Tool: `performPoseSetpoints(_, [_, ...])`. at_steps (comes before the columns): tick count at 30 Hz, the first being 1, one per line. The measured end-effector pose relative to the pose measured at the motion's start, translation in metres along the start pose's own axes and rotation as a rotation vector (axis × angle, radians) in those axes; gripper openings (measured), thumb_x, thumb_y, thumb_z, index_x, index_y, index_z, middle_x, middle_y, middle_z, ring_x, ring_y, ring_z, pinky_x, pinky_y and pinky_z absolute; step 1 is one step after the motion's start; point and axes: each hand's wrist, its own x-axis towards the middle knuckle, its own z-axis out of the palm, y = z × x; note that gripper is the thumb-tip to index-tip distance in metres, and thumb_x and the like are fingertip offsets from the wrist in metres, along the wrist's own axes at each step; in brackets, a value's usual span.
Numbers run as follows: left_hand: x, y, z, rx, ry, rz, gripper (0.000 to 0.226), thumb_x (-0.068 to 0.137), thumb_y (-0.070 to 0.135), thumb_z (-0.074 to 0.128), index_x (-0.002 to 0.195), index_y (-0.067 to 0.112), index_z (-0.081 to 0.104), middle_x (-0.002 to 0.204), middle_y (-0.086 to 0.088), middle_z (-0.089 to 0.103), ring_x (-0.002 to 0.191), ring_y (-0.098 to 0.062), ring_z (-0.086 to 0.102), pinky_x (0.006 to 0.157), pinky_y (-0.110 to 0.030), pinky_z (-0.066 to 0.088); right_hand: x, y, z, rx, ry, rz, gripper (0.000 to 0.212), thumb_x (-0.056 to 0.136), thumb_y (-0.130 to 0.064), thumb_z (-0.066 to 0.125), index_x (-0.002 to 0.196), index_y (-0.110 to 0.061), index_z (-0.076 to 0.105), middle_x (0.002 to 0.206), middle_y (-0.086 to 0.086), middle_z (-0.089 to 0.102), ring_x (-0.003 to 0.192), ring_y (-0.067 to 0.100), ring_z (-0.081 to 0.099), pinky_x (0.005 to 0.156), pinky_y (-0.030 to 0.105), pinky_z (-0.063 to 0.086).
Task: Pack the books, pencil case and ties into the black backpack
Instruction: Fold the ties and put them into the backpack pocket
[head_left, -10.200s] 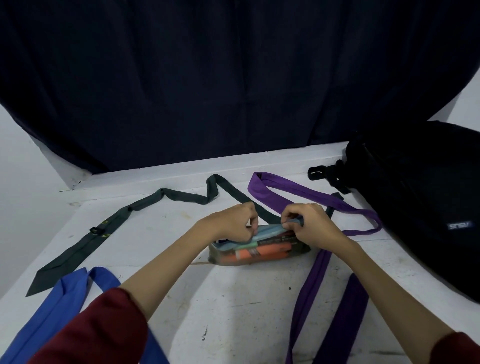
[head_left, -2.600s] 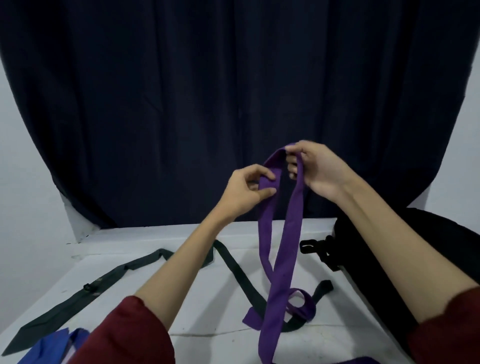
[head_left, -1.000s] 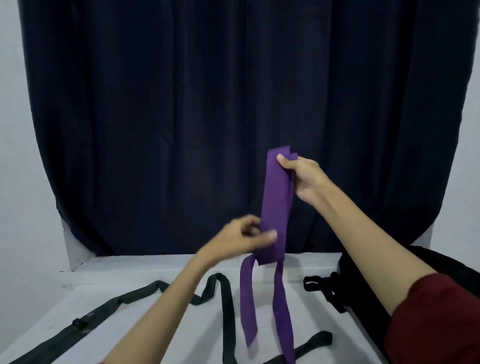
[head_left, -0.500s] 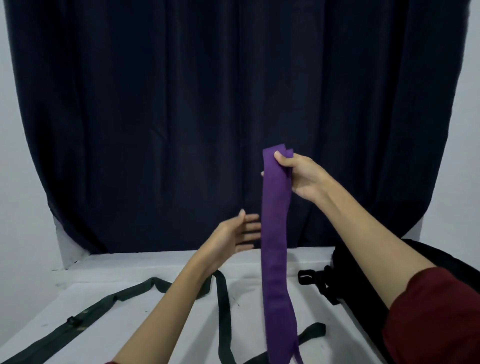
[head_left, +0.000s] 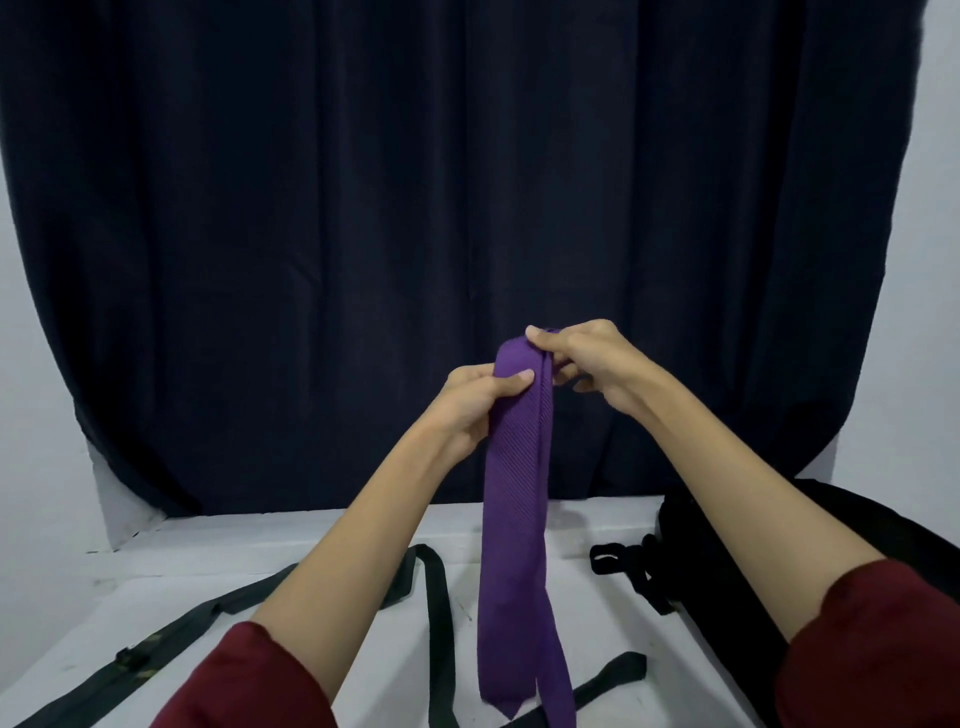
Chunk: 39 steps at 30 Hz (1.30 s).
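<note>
Both arms are stretched out and raised in front of the dark curtain (head_left: 363, 208). The right hand (head_left: 587, 364) pinches the top fold of the purple tie (head_left: 514, 519), and the left hand (head_left: 478, 405) grips it just below. The tie hangs doubled over the white counter (head_left: 597, 597), with the black backpack (head_left: 727, 561) to the right.

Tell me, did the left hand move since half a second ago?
Yes. The left hand went up and toward the right hand. Against the dark curtain it was open beside the purple tie; now it holds the tie's top.
</note>
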Motion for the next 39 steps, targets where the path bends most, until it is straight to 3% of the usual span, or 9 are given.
performPoseSetpoints(4, [0.002, 0.005, 0.003, -0.143, 0.133, -0.033, 0.011, 0.085, 0.002, 0.064, 0.096, 0.002, 0.068, 0.080, -0.007, 0.069, 0.072, -0.016, 0.066, 0.062, -0.024, 0.057, -0.008, 0.011, 0.004, 0.020, 0.282, -0.140, 0.032, 0.081, -0.037, 0.072, 0.072, -0.010, 0.056, 0.064, -0.002, 0.056, 0.053, 0.009, 0.049, 0.056, 0.022, 0.042])
performPoseSetpoints(8, [0.005, 0.012, 0.002, -0.351, 0.185, -0.151, 0.010, 0.089, 0.003, 0.060, 0.097, -0.003, 0.062, 0.087, -0.014, 0.064, 0.074, -0.022, 0.063, 0.059, -0.029, 0.058, -0.017, 0.016, 0.016, -0.191, 0.032, -0.158, 0.037, 0.075, -0.040, 0.077, 0.073, -0.005, 0.065, 0.064, 0.000, 0.063, 0.056, 0.008, 0.055, 0.059, 0.021, 0.047])
performPoseSetpoints(11, [0.000, 0.017, 0.003, -0.536, 0.132, -0.223, 0.025, 0.094, 0.014, 0.053, 0.109, -0.006, 0.055, 0.098, -0.017, 0.061, 0.082, -0.025, 0.062, 0.072, -0.034, 0.055, -0.011, 0.022, 0.024, -0.287, 0.097, -0.145, 0.045, 0.073, -0.043, 0.078, 0.085, -0.002, 0.065, 0.077, 0.000, 0.065, 0.074, 0.010, 0.059, 0.070, 0.027, 0.048])
performPoseSetpoints(16, [-0.002, 0.021, 0.000, -0.447, -0.053, -0.172, 0.054, 0.095, 0.040, 0.048, 0.131, -0.001, 0.050, 0.118, -0.011, 0.058, 0.092, -0.026, 0.061, 0.090, -0.044, 0.050, -0.007, 0.019, 0.023, -0.013, -0.049, -0.066, 0.020, 0.084, -0.021, 0.071, 0.077, -0.010, 0.056, 0.070, -0.004, 0.058, 0.066, 0.008, 0.053, 0.062, 0.021, 0.043])
performPoseSetpoints(20, [-0.002, 0.018, -0.005, -0.197, -0.061, -0.138, 0.055, 0.089, 0.060, 0.045, 0.118, 0.016, 0.060, 0.110, -0.008, 0.065, 0.103, -0.029, 0.063, 0.094, -0.046, 0.049, 0.000, 0.015, 0.015, 0.247, -0.104, -0.057, 0.021, 0.091, -0.016, 0.061, 0.072, -0.016, 0.051, 0.074, -0.002, 0.061, 0.069, 0.011, 0.057, 0.065, 0.026, 0.047])
performPoseSetpoints(24, [0.002, 0.016, -0.019, -0.267, -0.053, -0.137, 0.077, 0.084, 0.033, 0.066, 0.149, 0.027, 0.025, 0.106, -0.011, 0.068, 0.096, -0.030, 0.067, 0.076, -0.043, 0.057, 0.003, 0.020, -0.001, 0.309, -0.039, -0.009, 0.021, 0.091, -0.011, 0.060, 0.073, -0.016, 0.051, 0.074, 0.001, 0.058, 0.068, 0.016, 0.053, 0.062, 0.029, 0.047])
performPoseSetpoints(27, [0.008, 0.025, -0.028, -0.294, -0.032, -0.036, 0.087, 0.092, 0.010, 0.056, 0.148, 0.044, -0.001, 0.121, -0.014, 0.060, 0.107, -0.031, 0.058, 0.086, -0.048, 0.054, -0.003, 0.033, -0.014, 0.235, -0.150, 0.042, 0.010, 0.090, -0.008, 0.060, 0.081, -0.013, 0.062, 0.075, 0.002, 0.062, 0.069, 0.017, 0.053, 0.066, 0.030, 0.047])
performPoseSetpoints(35, [0.014, 0.050, -0.017, -0.270, 0.017, 0.080, 0.053, 0.098, -0.007, 0.031, 0.140, 0.024, 0.041, 0.104, -0.003, 0.062, 0.087, -0.018, 0.064, 0.061, -0.032, 0.059, -0.018, 0.045, -0.020, 0.102, -0.300, 0.061, 0.024, 0.086, -0.014, 0.065, 0.064, -0.019, 0.058, 0.067, -0.009, 0.063, 0.071, 0.008, 0.057, 0.072, 0.026, 0.043])
performPoseSetpoints(39, [0.017, 0.053, -0.002, -0.230, 0.050, 0.147, 0.040, 0.099, -0.006, 0.030, 0.131, 0.011, 0.048, 0.100, -0.004, 0.062, 0.086, -0.015, 0.063, 0.060, -0.025, 0.058, -0.021, 0.044, -0.001, 0.403, -0.383, 0.059, 0.014, 0.082, -0.016, 0.067, 0.096, -0.013, 0.065, 0.089, 0.000, 0.070, 0.082, 0.016, 0.066, 0.081, 0.031, 0.052])
